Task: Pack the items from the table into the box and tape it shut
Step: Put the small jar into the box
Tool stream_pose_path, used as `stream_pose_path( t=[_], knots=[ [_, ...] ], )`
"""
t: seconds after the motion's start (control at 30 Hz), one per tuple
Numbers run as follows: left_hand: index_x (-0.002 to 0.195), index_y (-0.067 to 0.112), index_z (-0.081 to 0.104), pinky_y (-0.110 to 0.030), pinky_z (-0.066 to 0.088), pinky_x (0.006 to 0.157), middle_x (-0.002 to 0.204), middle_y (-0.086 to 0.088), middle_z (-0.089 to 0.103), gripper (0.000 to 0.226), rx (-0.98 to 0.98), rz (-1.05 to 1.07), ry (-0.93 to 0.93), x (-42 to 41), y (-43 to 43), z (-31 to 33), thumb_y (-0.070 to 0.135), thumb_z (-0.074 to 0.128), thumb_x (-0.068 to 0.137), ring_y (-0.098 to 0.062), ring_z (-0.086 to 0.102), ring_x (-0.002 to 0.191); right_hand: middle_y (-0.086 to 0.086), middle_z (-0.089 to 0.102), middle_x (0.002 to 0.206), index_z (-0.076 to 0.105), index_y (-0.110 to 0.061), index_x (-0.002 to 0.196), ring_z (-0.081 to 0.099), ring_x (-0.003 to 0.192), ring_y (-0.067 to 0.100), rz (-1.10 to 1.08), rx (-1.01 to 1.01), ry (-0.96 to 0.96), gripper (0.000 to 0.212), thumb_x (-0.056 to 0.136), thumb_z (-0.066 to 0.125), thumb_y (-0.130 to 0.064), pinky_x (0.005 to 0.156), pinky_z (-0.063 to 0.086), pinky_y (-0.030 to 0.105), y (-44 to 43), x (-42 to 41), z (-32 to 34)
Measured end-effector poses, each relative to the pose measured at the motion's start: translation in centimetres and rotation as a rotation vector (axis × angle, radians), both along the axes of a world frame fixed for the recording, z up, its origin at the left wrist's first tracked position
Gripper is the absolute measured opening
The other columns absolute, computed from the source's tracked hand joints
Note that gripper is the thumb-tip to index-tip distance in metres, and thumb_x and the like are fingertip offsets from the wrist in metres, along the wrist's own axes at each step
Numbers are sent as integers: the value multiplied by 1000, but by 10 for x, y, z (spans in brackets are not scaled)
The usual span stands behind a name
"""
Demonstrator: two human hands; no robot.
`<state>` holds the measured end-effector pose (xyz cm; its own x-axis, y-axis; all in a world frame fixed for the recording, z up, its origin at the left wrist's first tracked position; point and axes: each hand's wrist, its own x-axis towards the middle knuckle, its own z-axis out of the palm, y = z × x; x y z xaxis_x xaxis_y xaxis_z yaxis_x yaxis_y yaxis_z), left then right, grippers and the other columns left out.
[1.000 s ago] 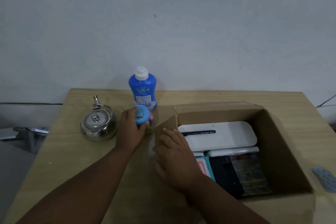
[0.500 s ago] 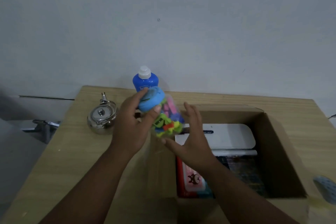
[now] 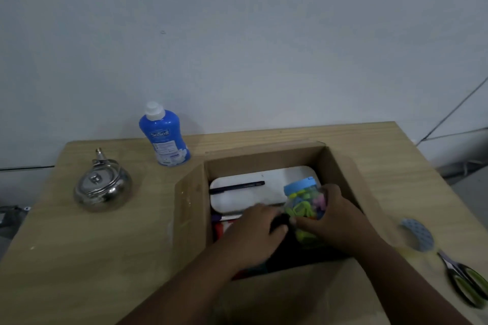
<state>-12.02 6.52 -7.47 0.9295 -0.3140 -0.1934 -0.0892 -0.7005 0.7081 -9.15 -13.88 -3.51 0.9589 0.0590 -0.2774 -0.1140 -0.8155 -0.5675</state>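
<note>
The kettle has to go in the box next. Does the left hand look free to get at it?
Probably yes. The left hand is inside the box, apparently holding nothing, and bare table lies between the box and the kettle.

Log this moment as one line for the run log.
step: packing | right hand: holds jar in box | left hand: in box | still out: bottle, kettle
</note>
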Motion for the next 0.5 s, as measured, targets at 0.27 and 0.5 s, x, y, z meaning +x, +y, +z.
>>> stream_pose_path(
  t=[0.27, 0.5],
  knots=[
    [148, 21, 49, -37, 26, 121, 163, -1, 29, 62, 364, -342, -167, 6, -9, -55, 47, 58, 93, -22, 28, 147, 11, 55, 141, -3, -11, 157, 61, 119, 27, 95, -375, 253, 126, 73, 68, -74, 93, 52, 38, -10, -7, -28],
    [145, 20, 54, -43, 11, 125, 168, 3, 21, 61, 509, -303, -188, 6, -17, -43, 51, 59, 93, -18, 20, 151, 9, 56, 135, 7, -11, 156, 61, 115, 26, 56, -637, 191, 112, 80, 57, -77, 80, 46, 37, 7, -9, -32]
  ],
)
